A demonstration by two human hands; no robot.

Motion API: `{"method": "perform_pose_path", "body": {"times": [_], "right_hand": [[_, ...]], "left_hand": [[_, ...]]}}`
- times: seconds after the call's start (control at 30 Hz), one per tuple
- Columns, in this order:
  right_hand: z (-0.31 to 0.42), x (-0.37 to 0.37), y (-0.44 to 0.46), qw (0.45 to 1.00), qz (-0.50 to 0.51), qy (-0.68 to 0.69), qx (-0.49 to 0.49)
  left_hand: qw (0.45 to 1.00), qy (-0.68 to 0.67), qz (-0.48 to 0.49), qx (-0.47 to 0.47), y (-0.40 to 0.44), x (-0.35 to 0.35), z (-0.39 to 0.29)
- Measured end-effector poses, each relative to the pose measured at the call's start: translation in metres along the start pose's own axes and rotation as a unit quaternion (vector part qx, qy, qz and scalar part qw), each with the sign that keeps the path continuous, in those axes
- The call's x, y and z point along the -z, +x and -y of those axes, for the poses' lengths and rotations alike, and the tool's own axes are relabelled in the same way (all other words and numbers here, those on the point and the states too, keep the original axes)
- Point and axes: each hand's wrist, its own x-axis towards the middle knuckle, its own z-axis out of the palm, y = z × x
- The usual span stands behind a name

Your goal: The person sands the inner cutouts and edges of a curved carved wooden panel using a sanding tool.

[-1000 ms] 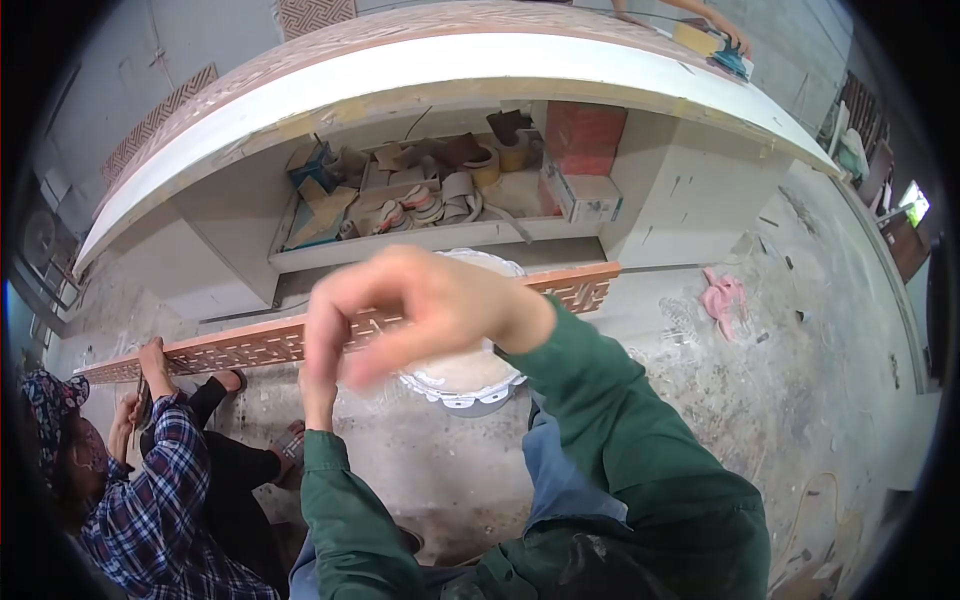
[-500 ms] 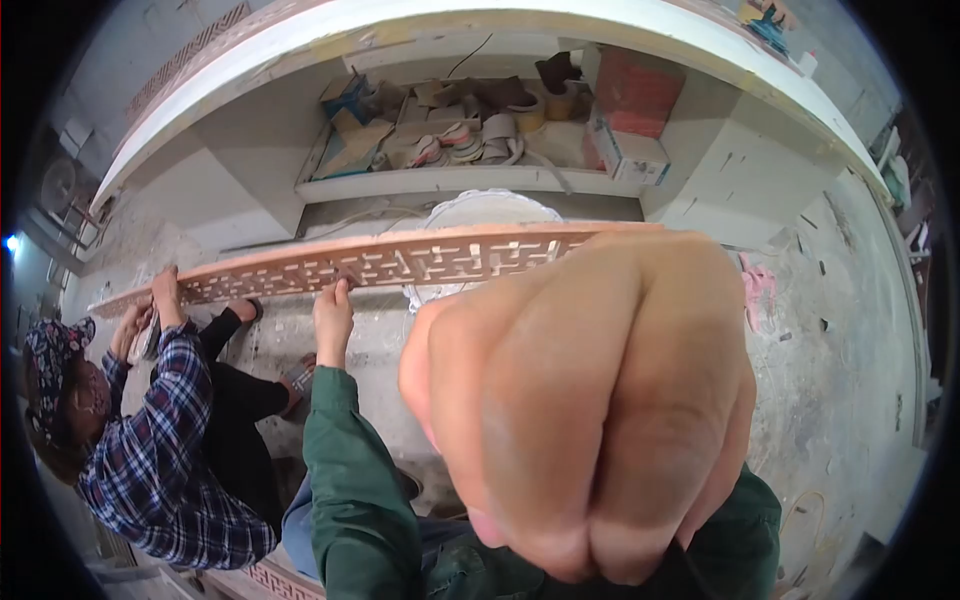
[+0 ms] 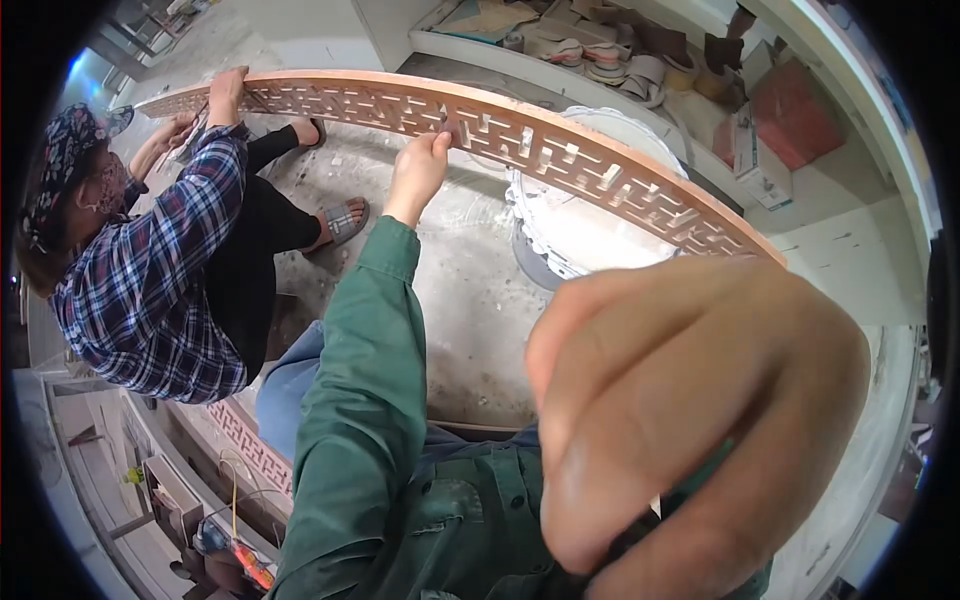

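A long wooden lattice panel, cut through with a geometric fret pattern, spans the view from upper left to right. My left hand grips its lower edge near the middle, fingers closed and thumb up against the openwork. Very close to the camera, my right hand covers much of the lower right. Its fingers are bent and closed, and a dark bit shows beneath them, too hidden to name. The right hand looks apart from the panel, whose right end passes just behind it.
At left, a co-worker in a plaid shirt sits with both hands at the panel's far end. Behind the panel stands a white scalloped-rim tub. A shelf holds sandpaper, rolls and a red box. Another lattice panel lies lower left.
The view has turned, so the panel now slopes down to the right and more floor shows. My right hand has shifted right in view. My left hand keeps its grip on the panel.
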Motion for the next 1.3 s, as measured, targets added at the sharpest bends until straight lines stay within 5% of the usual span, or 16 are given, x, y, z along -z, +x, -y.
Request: {"method": "perform_pose_path", "body": {"times": [0.23,0.33,0.4,0.47,0.53,0.63,0.83,1.07,1.3], "right_hand": [[-0.022,0.009,0.014,0.997,0.024,-0.06,-0.046],[-0.054,0.039,0.011,0.974,-0.017,-0.198,-0.11],[-0.098,0.059,-0.004,0.902,-0.113,-0.374,-0.185],[-0.161,0.099,-0.046,0.717,-0.068,-0.654,-0.232],[-0.2,0.112,-0.083,0.677,-0.057,-0.627,-0.38],[-0.198,0.105,-0.078,0.634,-0.021,-0.65,-0.418],[-0.206,0.097,-0.083,0.615,-0.055,-0.692,-0.373],[-0.202,0.102,-0.088,0.638,-0.061,-0.692,-0.331],[-0.203,0.094,-0.085,0.623,-0.062,-0.7,-0.345]], "left_hand": [[1.0,0.009,0.017,0.006,0.001,0.0,0.001],[0.99,0.029,0.046,-0.134,0.019,-0.01,0.049],[0.993,-0.015,-0.053,-0.105,-0.005,-0.005,0.012],[0.999,0.009,-0.019,-0.044,-0.005,0.0,-0.001],[0.999,0.009,-0.013,-0.039,0.0,-0.001,0.002],[0.998,0.035,-0.04,-0.041,-0.01,0.003,-0.009],[0.995,0.063,-0.012,-0.076,-0.016,0.017,-0.001],[0.992,0.018,-0.091,-0.085,-0.015,-0.008,0.003],[0.998,0.032,-0.02,-0.057,0.004,0.006,0.002]]}}
